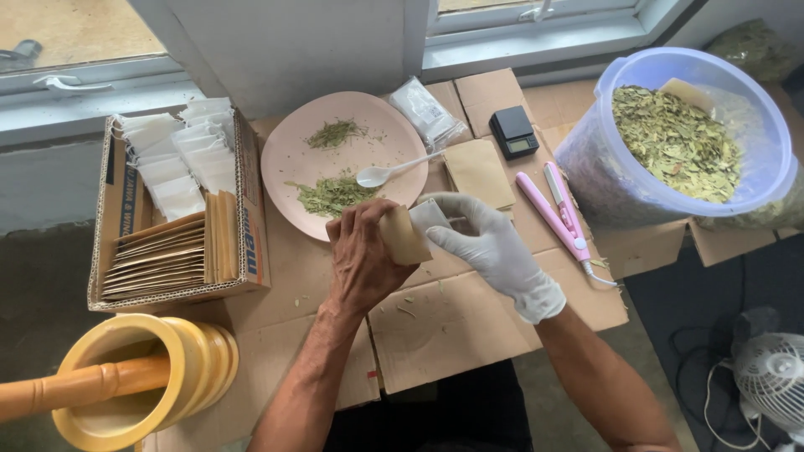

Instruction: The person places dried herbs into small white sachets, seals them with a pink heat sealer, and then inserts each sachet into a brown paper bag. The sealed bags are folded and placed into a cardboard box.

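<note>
Left hand (362,255), bare, is pinching a small tan paper sachet (403,235), fingers curled shut around its left edge; sachet is sitting just below the lower rim of the pink plate (293,142), over the flattened cardboard (444,322) covering the floor. Right hand (490,243), in a white glove, is touching the sachet's right side, thumb and fingers pressing on a small white filter bag (430,213) at the sachet's mouth; can't tell how far in it is sitting. Plate is carrying two heaps of crushed green herb (335,194) plus a white plastic spoon (387,172), bowl on the plate, handle sticking out over the right rim. Right of the plate: a stack of tan sachets (478,172), a clear packet of white bags (429,113), a small black pocket scale (513,132), then a pink mini heat sealer (557,211) lying open. Further right of the plate, a big translucent tub (754,180) is holding dried green leaves (674,142). Left of the plate, a cardboard box (251,243) is holding white bags and tan sachets standing on edge. Well below-left of the plate, a yellow mortar (180,368) is lying tilted with a wooden pestle (75,387) in it.
</note>
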